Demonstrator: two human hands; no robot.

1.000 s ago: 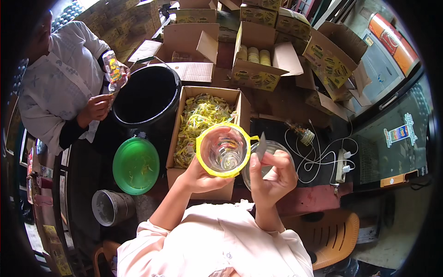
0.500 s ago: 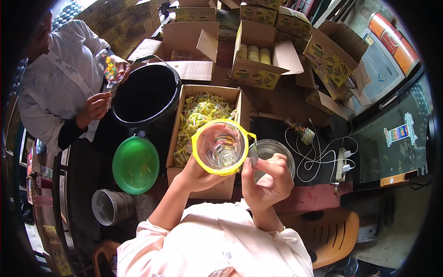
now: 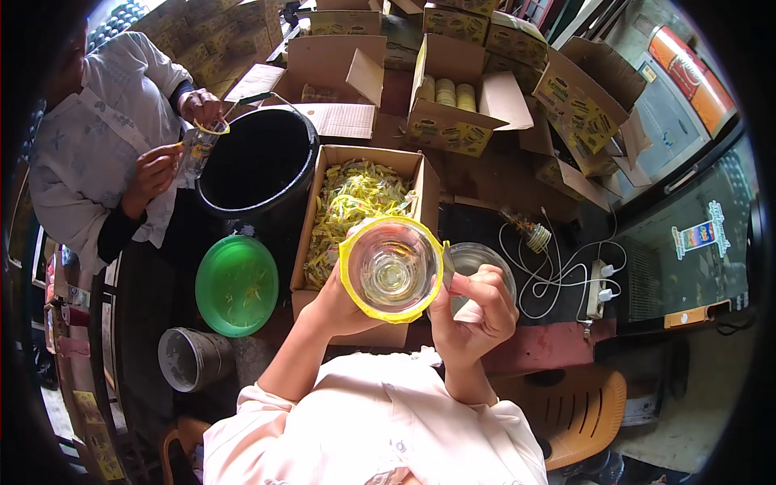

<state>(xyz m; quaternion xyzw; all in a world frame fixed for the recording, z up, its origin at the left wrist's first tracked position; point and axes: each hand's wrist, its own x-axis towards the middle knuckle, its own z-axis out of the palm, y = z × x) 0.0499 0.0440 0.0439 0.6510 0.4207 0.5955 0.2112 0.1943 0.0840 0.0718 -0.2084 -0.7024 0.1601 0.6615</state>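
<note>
In front of my chest, my left hand (image 3: 343,305) is wrapped round a clear plastic cup (image 3: 394,276) with a yellow rim, its mouth turned up toward me. The cup looks empty. My right hand (image 3: 482,314) pinches a thin, flat grey blade (image 3: 448,265) between thumb and fingers, held against the right side of the rim. Beneath the cup stands an open cardboard box (image 3: 428,190) full of yellow and clear plastic trimmings (image 3: 364,190). Behind my right hand is a round clear tub (image 3: 477,257), partly hidden.
At the left, a co-worker's hands (image 3: 153,170) hold another clear yellow-rimmed cup (image 3: 196,152) beside a large black bucket (image 3: 257,162). Nearer are a green basin (image 3: 237,287) and a grey bucket (image 3: 194,361). White cables (image 3: 558,279), a power strip (image 3: 598,291) and cartons (image 3: 453,129) lie beyond.
The cup in my left hand has turned so its mouth faces me more squarely, shifting slightly right. My right hand has moved little. The co-worker's cup has tipped and is held lower.
</note>
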